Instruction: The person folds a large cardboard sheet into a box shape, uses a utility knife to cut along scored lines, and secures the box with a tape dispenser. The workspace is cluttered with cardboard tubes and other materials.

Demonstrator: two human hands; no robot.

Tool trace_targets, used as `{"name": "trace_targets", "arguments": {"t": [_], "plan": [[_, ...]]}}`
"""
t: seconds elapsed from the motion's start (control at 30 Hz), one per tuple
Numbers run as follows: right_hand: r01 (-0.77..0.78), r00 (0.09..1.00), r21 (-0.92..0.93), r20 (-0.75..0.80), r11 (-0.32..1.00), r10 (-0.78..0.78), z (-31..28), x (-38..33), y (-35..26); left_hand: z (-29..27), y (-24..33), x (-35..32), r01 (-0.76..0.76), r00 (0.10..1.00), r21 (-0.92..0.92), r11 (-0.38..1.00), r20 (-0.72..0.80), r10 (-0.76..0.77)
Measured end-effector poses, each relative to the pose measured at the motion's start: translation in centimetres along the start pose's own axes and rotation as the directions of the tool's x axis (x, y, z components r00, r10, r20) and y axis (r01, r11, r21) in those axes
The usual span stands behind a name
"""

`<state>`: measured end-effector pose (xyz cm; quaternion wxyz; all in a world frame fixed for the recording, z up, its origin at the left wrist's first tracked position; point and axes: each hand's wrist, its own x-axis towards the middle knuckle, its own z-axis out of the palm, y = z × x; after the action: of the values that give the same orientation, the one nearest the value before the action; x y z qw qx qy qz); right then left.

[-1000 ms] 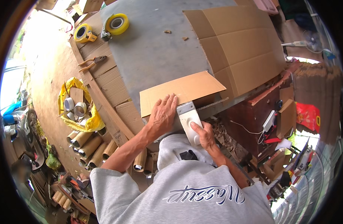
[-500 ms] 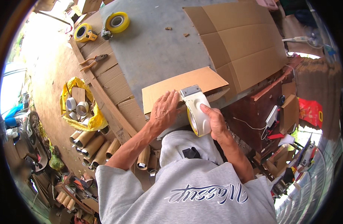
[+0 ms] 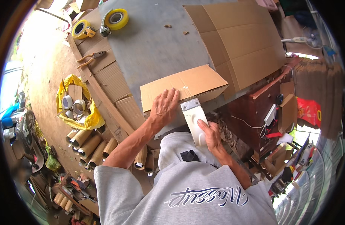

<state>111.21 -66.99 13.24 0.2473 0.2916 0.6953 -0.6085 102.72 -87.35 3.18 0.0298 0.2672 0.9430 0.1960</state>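
Near the table's front edge lies a folded brown cardboard piece (image 3: 198,79), its corrugated edge facing me. Flat on its left part rests my left hand (image 3: 165,105), fingers stretched out and holding nothing. My right hand (image 3: 210,134) is wrapped round a white tape dispenser (image 3: 193,119). The dispenser's metal head is close to the cardboard's near edge, just right of my left hand; whether it touches I cannot tell. My right palm hides part of the dispenser's body.
A large creased cardboard sheet (image 3: 247,45) covers the table's right side. On the grey tabletop (image 3: 150,45) stands a yellow tape roll (image 3: 116,19); another roll (image 3: 81,29) and pliers (image 3: 91,58) lie left. A yellow bag (image 3: 93,122) holds tape rolls, beside cardboard tubes (image 3: 90,144).
My right hand has drawn the dispenser down and toward me, off the top of the cardboard, and turned it. My left hand stays on the cardboard, which has tilted slightly.
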Motion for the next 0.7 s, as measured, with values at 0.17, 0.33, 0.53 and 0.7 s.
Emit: {"name": "trace_targets", "arguments": {"t": [0.17, 0.33, 0.53, 0.7], "plan": [[0.021, 1.0, -0.052, -0.008, 0.998, -0.022, -0.3, -1.1, 0.5, 0.0, 0.1, 0.1, 0.0, 1.0, -0.01, 1.0, -0.018, -0.001], [-0.056, 0.998, -0.012, 0.013, 0.998, 0.056, -1.2, -3.6, 3.8, -0.1, -0.2, 0.2, -0.01, 1.0, -0.067, 0.998, 0.022, 0.012], [-0.067, 0.997, 0.004, 0.038, 0.998, 0.066, -3.5, -4.1, 5.3, -0.7, 0.1, 0.4, -0.038, 0.999, -0.078, 0.996, 0.016, 0.04], [-0.002, 0.994, -0.007, 0.106, 1.0, 0.003, -3.9, -5.0, 4.6, -0.3, 0.3, 0.5, -0.034, 0.999, -0.072, 0.997, -0.01, 0.033]]}}
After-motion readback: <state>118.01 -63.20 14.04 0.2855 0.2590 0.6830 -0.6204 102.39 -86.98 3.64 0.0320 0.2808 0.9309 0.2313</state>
